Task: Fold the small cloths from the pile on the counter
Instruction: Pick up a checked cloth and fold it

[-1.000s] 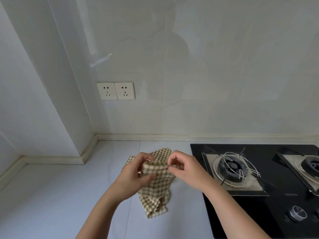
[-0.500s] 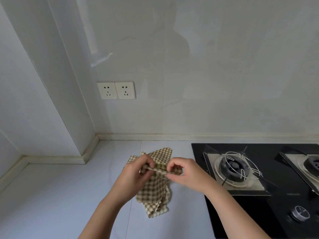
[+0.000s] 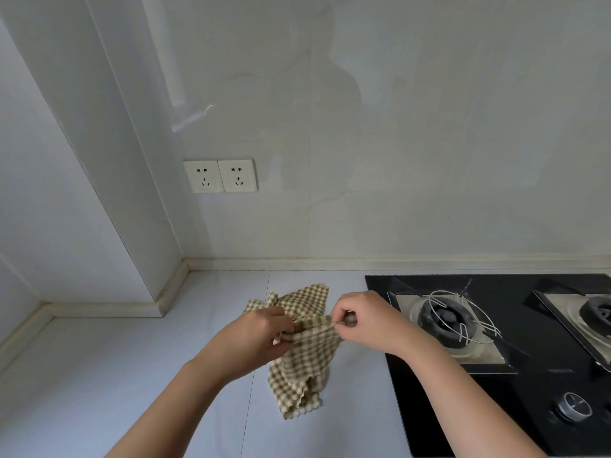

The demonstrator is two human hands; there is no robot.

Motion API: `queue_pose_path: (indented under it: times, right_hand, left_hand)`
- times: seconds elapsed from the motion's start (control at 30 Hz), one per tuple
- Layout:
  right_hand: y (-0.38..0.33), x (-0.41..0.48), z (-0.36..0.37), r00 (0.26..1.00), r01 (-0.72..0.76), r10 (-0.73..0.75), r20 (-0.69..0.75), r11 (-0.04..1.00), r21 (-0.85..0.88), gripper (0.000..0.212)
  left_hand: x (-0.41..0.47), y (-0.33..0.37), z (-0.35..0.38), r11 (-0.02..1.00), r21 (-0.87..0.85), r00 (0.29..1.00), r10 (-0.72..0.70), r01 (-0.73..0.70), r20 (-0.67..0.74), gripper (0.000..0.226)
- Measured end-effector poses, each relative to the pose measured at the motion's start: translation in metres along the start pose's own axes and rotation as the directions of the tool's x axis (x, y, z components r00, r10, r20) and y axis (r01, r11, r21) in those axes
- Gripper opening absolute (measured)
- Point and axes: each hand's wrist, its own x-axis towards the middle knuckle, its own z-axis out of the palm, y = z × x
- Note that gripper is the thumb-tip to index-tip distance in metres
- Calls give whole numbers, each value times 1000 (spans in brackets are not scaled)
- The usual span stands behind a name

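Checked woven cloth (image 3: 305, 361), glossy hob (image 3: 535, 385)

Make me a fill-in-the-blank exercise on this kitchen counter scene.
1. The left hand and right hand pinch the beige-and-white checked fabric cloth over the pale ____.
2. The black glass gas hob lies on the cloth's ____ side.
3. The wall bears ____ white square sockets.
Missing words: counter; right; two.

A home kitchen: gas hob (image 3: 496, 342), tiled counter (image 3: 132, 375)

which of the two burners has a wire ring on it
The burner nearest the right hand carries the wire ring; the other burner, cut off at the picture's edge, shows none.
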Motion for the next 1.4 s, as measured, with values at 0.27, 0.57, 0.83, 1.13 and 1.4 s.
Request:
queue_pose_path:
  times: [0.27, 0.57, 0.83, 1.13, 1.4]
  right_hand:
    - [-1, -2, -8, 999, 47, -47, 7, 991, -128, 12]
    - [-10, 8, -21, 995, 94, -83, 61, 970, -225, 15]
    - [-7, 12, -29, 994, -89, 101, -49, 972, 216, 10]
    - [-21, 22, -11, 862, -294, 463, 207, 124, 948, 18]
    - [-15, 21, 15, 863, -221, 482, 152, 90, 971, 25]
  left_hand:
    - [2, 3, 1, 945, 325, 999, 34, -22, -32, 36]
    - [11, 0, -6, 967, 239, 995, 96, -84, -39, 13]
    - [17, -10, -12, 981, -131, 968, -169, 146, -186, 22]
    - [33, 25, -10, 55, -947, 771, -596, 317, 224, 19]
    - [40, 33, 9, 155, -914, 645, -752, 376, 138, 18]
